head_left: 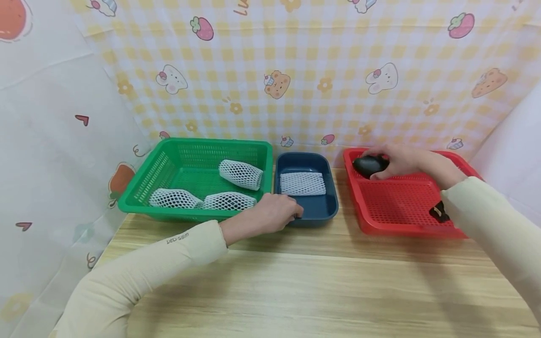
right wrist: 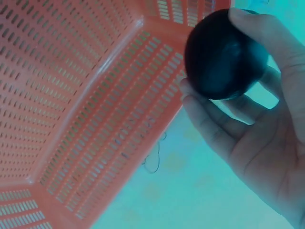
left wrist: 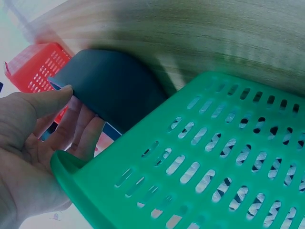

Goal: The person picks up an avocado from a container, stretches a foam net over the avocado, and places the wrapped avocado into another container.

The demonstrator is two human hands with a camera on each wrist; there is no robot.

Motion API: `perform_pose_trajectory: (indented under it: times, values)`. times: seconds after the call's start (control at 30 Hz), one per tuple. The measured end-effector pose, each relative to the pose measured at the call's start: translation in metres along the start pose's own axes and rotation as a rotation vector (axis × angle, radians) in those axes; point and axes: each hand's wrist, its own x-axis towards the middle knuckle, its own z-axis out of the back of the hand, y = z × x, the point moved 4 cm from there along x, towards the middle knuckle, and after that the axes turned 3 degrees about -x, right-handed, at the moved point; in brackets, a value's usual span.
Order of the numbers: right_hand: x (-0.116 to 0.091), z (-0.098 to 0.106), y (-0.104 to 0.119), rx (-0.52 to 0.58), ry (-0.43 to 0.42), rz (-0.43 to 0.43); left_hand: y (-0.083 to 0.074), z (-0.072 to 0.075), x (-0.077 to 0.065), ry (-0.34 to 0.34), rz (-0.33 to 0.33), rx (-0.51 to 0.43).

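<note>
My right hand [head_left: 395,159] grips a smooth, nearly black oval object [head_left: 368,165] at the back left of the red basket [head_left: 365,220]. In the right wrist view, this dark object [right wrist: 224,57] shows its rounded end between thumb and fingers. My left hand [head_left: 276,213] holds the near left rim of a dark blue tray [head_left: 334,206]. The left wrist view has the thumb on the tray's [left wrist: 112,81] outer side, with fingers behind the rim. Lying in the tray is a flat white foam net sleeve [head_left: 302,183].
Left of the tray, a green basket [head_left: 127,202] contains white foam net sleeves [head_left: 241,174]; their contents are unclear. A black thing [head_left: 439,212], partly hidden by my right sleeve, lies in the red basket. Wooden tabletop [head_left: 296,286] spreads in front; a patterned cloth [head_left: 253,84] hangs behind.
</note>
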Motion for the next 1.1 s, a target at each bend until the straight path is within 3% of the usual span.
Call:
perform_pose_trajectory:
  times: [0.4,0.8,1.1]
  values:
    - [-0.007,-0.004,0.037,-0.009,-0.037,-0.004,0.0,0.0,-0.001,-0.008,-0.003,0.016]
    - [-0.005,-0.018,0.067,0.014,-0.042,0.136,-0.002,-0.001,-0.001,-0.013,-0.008,0.02]
    - [-0.005,-0.034,0.091,-0.038,-0.035,0.224,-0.001,-0.001,-0.002,-0.026,-0.012,0.026]
